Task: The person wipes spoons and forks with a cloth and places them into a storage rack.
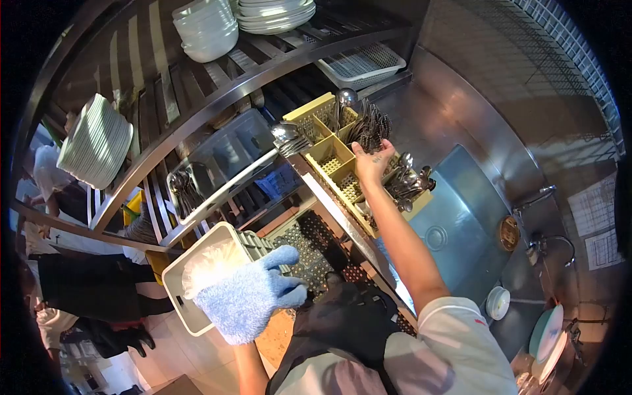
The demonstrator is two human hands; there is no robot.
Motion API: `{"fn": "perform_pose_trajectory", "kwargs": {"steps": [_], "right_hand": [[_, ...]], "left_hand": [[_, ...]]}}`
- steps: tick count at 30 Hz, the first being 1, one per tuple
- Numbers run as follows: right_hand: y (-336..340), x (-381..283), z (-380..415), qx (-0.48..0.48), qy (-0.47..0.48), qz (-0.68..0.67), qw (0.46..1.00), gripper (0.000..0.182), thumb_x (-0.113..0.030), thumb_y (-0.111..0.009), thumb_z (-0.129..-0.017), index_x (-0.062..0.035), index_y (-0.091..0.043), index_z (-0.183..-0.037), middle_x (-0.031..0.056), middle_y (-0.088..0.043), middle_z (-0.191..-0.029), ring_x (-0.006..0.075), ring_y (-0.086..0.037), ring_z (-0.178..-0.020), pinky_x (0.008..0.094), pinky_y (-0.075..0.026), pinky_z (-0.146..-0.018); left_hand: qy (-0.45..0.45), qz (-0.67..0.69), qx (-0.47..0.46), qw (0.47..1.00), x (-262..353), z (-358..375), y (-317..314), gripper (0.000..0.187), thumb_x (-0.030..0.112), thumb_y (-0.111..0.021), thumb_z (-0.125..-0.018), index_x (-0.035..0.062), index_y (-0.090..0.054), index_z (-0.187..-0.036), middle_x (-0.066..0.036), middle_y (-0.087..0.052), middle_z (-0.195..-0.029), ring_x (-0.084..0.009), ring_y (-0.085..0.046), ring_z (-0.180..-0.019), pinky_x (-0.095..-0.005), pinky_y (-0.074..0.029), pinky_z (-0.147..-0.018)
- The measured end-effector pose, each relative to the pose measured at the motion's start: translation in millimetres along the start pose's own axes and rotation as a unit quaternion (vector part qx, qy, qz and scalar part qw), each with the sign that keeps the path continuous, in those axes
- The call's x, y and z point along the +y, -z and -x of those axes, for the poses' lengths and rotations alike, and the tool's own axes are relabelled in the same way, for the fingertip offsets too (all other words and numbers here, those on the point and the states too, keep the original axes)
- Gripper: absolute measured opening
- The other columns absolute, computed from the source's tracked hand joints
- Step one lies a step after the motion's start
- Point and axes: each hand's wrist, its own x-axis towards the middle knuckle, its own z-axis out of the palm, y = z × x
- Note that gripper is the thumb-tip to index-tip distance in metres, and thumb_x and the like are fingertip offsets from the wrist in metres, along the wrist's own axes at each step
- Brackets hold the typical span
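Note:
My right hand [373,163] is bare and reaches over a yellow cutlery caddy [327,157] with several compartments. Its thumb and fingers close around the lower part of a dense bunch of forks [372,125] at the caddy's far side. Spoons [409,181] stand in the compartments beside my wrist, and a ladle [346,98] sits at the back. A fluffy blue glove covers my left hand [253,293], its fingers spread and nothing visible in them. That hand is over the edge of a pale grey bin [227,232] containing clear plastic [209,266].
A blue sink basin [454,204] lies right of the caddy, with a tap [559,240] beyond. Slatted shelves hold stacked plates [97,145], bowls [205,29] and a clear tub [240,141]. More cutlery [289,137] lies left of the caddy. Another person [85,280] stands at the left.

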Motion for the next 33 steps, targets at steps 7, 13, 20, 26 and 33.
{"fn": "perform_pose_trajectory", "kwargs": {"steps": [7,13,20,26,33], "right_hand": [[-16.0,-2.4,5.4,0.040,0.024,0.015,0.999,0.070,-0.011,-0.071,-0.062,0.0046,-0.029,-0.115,0.0235,-0.034,-0.112,0.0356,-0.036,-0.105,0.0387,-0.027,-0.093],[-23.0,3.5,2.1,0.048,0.053,0.000,0.997,0.067,-0.009,-0.070,-0.062,0.0072,-0.030,-0.113,0.0242,-0.034,-0.112,0.0355,-0.035,-0.106,0.0375,-0.026,-0.094],[-33.5,-2.4,-12.1,0.057,-0.053,0.003,0.997,0.074,-0.012,-0.074,-0.057,0.0034,-0.031,-0.115,0.0237,-0.038,-0.111,0.0367,-0.037,-0.105,0.0410,-0.032,-0.089],[-39.6,0.9,-10.1,0.081,0.007,0.007,0.997,0.069,-0.019,-0.077,-0.054,-0.0012,-0.036,-0.108,0.0201,-0.052,-0.094,0.0323,-0.052,-0.086,0.0365,-0.038,-0.079],[-47.7,20.5,-20.9,0.130,0.009,0.018,0.991,0.056,-0.020,-0.074,-0.055,-0.0051,-0.045,-0.100,0.0149,-0.058,-0.086,0.0298,-0.055,-0.080,0.0355,-0.041,-0.075]], "left_hand": [[0.007,-0.006,-0.012,1.000,3.8,16.5,-10.8,0.030,0.027,-0.064,-0.064,0.0081,-0.063,-0.087,-0.009,-0.062,-0.085,-0.0242,-0.057,-0.085,-0.0358,-0.041,-0.079],[0.009,-0.012,-0.023,1.000,2.0,9.4,-18.2,0.030,0.027,-0.064,-0.064,0.0081,-0.063,-0.088,-0.008,-0.062,-0.085,-0.0243,-0.057,-0.084,-0.0358,-0.041,-0.079],[0.020,-0.030,-0.032,0.999,-2.7,13.5,-19.7,0.031,0.027,-0.064,-0.064,0.0082,-0.063,-0.088,-0.008,-0.062,-0.086,-0.0244,-0.057,-0.084,-0.0358,-0.041,-0.079],[0.038,-0.034,-0.042,0.998,-9.6,15.0,-25.5,0.031,0.028,-0.064,-0.064,0.0082,-0.063,-0.088,-0.008,-0.063,-0.086,-0.0245,-0.057,-0.083,-0.0357,-0.041,-0.079],[0.055,-0.044,-0.067,0.995,-20.8,15.5,-27.1,0.032,0.028,-0.065,-0.064,0.0082,-0.063,-0.088,-0.007,-0.063,-0.086,-0.0246,-0.057,-0.083,-0.0357,-0.041,-0.079]]}}
